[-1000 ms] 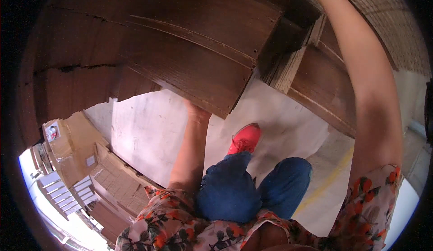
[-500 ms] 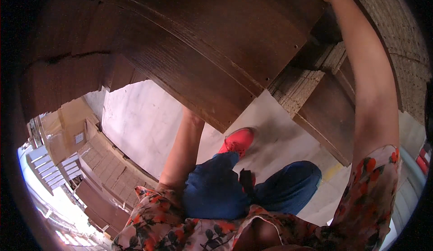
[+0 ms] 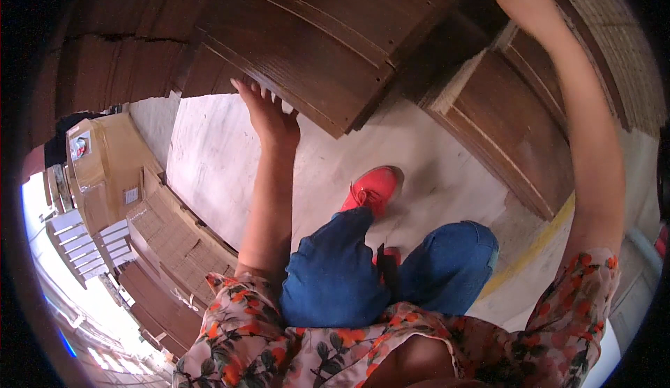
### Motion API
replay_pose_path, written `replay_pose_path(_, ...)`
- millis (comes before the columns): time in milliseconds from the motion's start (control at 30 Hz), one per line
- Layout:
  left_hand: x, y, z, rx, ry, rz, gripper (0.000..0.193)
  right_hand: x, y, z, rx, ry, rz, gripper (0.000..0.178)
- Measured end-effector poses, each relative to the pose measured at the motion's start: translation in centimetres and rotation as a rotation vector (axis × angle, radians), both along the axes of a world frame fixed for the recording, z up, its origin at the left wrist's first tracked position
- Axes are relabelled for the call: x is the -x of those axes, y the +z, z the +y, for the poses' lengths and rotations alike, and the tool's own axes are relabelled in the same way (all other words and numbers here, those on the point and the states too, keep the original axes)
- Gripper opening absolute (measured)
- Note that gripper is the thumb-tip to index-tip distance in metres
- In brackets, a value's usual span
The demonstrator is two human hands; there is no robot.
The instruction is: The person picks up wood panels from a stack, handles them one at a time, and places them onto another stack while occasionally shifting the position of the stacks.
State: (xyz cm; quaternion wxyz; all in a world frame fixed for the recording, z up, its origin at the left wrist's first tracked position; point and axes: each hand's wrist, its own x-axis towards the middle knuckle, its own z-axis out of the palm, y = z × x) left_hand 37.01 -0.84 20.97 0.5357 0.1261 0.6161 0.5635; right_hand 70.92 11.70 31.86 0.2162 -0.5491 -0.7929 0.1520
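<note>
A stack of dark brown wooden boards (image 3: 307, 46) fills the top of the view, with small holes near one corner. At its near lower edge is my left hand (image 3: 272, 117), fingers spread and their tips up against the edge; it is open. My right hand (image 3: 520, 1) reaches to the upper right, beside the stack's far side. Its fingers look stretched and apart, though the top of the picture cuts off their tips, so what they touch is hidden. Below it stands another stack of brown boards (image 3: 513, 123) with pale, rough edges.
Pale floor (image 3: 216, 158) lies below the boards, with a yellow line (image 3: 527, 266) at right. My red shoe (image 3: 373, 187) and bent knees are close beneath. At left are a taped cardboard box (image 3: 112, 165), stacked panels (image 3: 178, 231) and a white slatted crate (image 3: 73, 245).
The brown boards have moved up in the view, away from me. My left hand, hidden under them before, now shows with spread fingers. More of my right hand is visible.
</note>
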Motion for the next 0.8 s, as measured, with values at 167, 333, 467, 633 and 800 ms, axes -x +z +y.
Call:
replay_pose_path(167, -1.8, 0.8, 2.0, -0.263, -0.072, -0.125, 0.075, -8.8, 0.0, -12.5, -0.293, -0.162, 0.112, 0.035)
replay_pose_path(333, -1.2, 0.5, -4.7, 0.066, -0.014, -0.032, 0.066, -21.7, -3.3, -27.3, -0.180, -0.864, 0.518, 0.039)
replay_pose_path(467, -6.0, 0.2, -11.1, 0.210, -0.942, 0.035, 0.045, -28.4, -9.8, -39.7, 0.143, -1.270, 0.793, 0.045)
replay_pose_path(633, -16.6, 2.3, -4.5, -0.293, -0.787, 0.415, 0.062, -22.1, -13.2, -41.3, 0.395, -1.218, 1.411, 0.068)
replay_pose_path(800, -20.2, 2.9, 0.9, -0.037, -0.982, -0.080, 0.067, -17.3, -9.6, -34.1, 0.528, -1.263, 1.467, 0.074)
